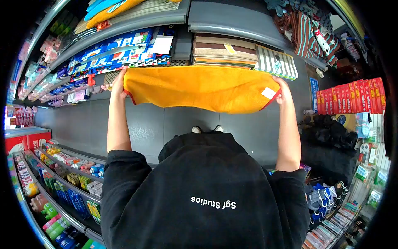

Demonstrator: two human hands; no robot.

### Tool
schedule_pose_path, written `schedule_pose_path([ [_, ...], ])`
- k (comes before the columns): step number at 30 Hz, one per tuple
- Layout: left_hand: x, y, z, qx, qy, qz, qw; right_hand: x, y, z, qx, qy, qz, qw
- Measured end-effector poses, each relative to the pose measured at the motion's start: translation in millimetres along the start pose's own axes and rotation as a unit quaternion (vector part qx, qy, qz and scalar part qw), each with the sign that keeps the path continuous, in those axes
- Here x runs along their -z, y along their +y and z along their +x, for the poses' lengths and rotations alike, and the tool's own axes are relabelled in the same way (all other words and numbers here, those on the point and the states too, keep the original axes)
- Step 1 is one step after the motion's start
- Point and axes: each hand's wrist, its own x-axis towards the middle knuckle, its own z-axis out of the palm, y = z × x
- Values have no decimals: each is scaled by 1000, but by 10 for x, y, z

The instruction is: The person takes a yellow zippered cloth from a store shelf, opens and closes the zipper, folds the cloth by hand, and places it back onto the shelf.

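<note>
An orange towel (199, 87) with red edging at its ends is stretched wide in front of me, sagging a little along its lower edge. My left hand (119, 84) is closed on its left end, the fingers partly behind the cloth. At the other end, my right hand (283, 92) grips the corner beside a white label (268, 93). Just beyond the towel, a stack of brown striped folded cloths (224, 50) and a grey-and-white striped cloth (277, 62) lie on a shelf.
Dark shelving (232, 20) runs along the far side, with blue packages (120, 43) at left. Red boxes (350, 96) stand at right. Behind me on the left are curved shelves of small goods (78, 170). Grey floor (145, 124) lies under the towel.
</note>
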Motion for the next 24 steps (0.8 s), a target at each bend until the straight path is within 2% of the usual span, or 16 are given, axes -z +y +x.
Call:
schedule_pose_path([
  [1,-54,-5,-6,-2,6,-32,999,-175,16,-36,0,1,2,1000],
  [2,-112,-13,-11,19,-27,-52,998,-402,73,-46,28,71,67,995],
  [4,-294,-59,-108,29,-37,-44,998,-230,194,123,61,2,87,994],
  [5,-428,-82,-193,24,-42,-44,998,-172,235,186,42,-54,83,994],
  [7,-561,-187,-225,9,-121,-59,991,-505,277,53,71,-92,135,984],
  [9,-769,-303,-310,-12,-127,-41,991,-682,330,15,50,-120,138,982],
  [11,-988,-336,-463,9,-174,-46,984,-846,389,-30,37,-153,161,974],
  [17,-1322,-599,-491,9,-185,-49,981,-1049,519,0,43,-150,181,971],
  [21,-1473,-637,-540,1,-173,-16,985,-1148,471,-17,69,-103,217,968],
  [22,-1550,-646,-590,-13,-163,31,986,-1139,492,8,70,-103,217,968],
  [24,-1669,-695,-645,-36,-153,84,984,-1152,527,43,63,-110,143,982],
])
